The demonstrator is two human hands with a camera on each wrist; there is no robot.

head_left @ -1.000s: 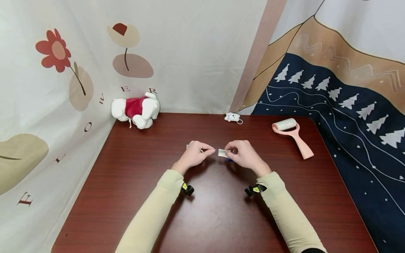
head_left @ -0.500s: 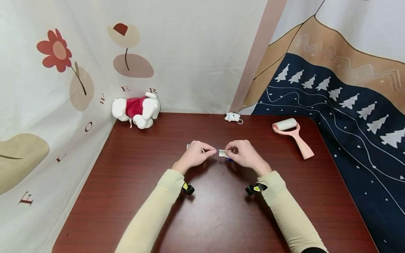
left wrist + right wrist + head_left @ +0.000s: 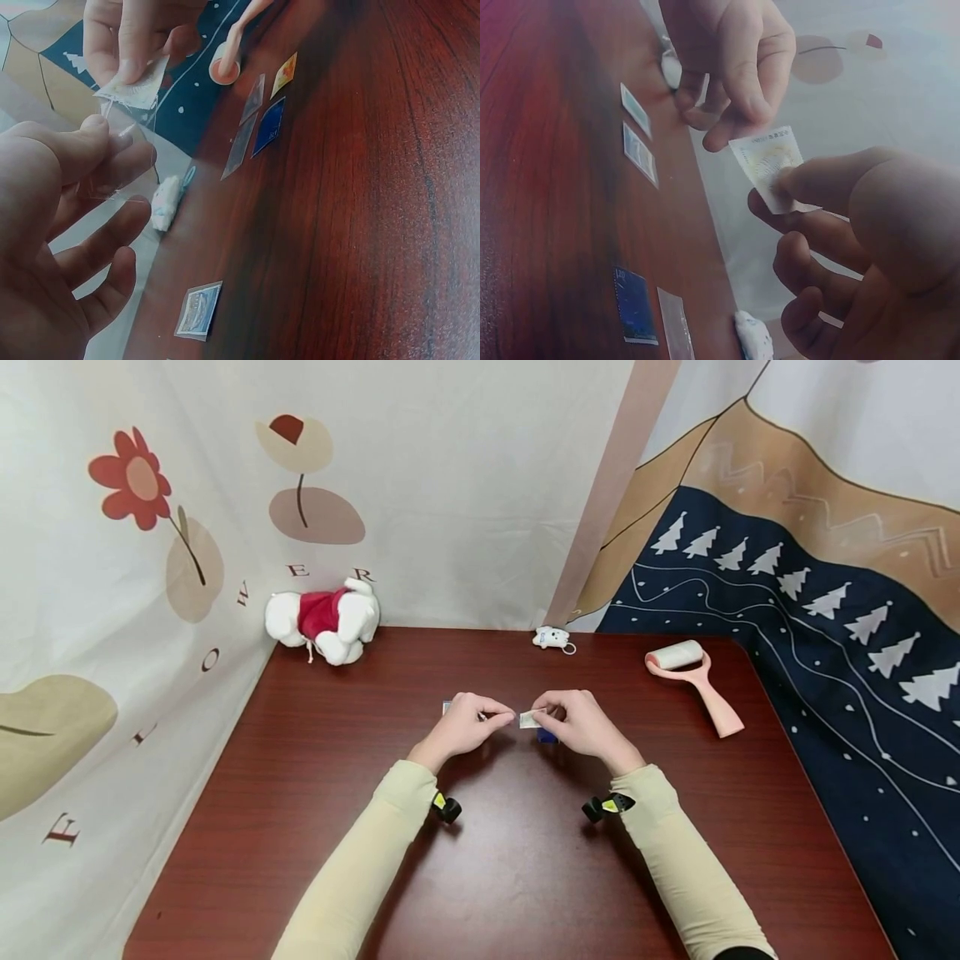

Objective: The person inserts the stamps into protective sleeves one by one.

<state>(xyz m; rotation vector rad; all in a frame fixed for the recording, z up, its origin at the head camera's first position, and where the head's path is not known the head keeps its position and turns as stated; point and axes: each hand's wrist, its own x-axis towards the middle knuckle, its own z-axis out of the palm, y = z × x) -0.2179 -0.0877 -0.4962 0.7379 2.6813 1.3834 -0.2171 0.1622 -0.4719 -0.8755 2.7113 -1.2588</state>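
Note:
My left hand [image 3: 467, 723] pinches a small clear plastic sleeve [image 3: 124, 178] between thumb and index finger, its other fingers spread loosely. Facing it, my right hand [image 3: 576, 723] grips a pale postage stamp [image 3: 769, 161] with perforated edges between thumb and fingers. In the left wrist view the stamp's lower edge overlaps the top of the sleeve. Below the right hand lie a blue stamp [image 3: 271, 127], an orange-yellow stamp [image 3: 283, 76] and two clear sleeves [image 3: 240, 146]. Beneath the left hand, two stamps in sleeves [image 3: 638, 154] lie on the table.
A white plush toy in a red top [image 3: 321, 617] lies at the table's back left. At the back edge sits a small white figure with a ring [image 3: 551, 638]. A pink-handled lint roller [image 3: 697, 681] rests at the right. Printed curtains [image 3: 465, 485] border the wooden table [image 3: 510, 860].
My right hand has risen slightly and the stamp in it has tilted, showing more of the blue stamp below. My left hand has shifted a little to the right.

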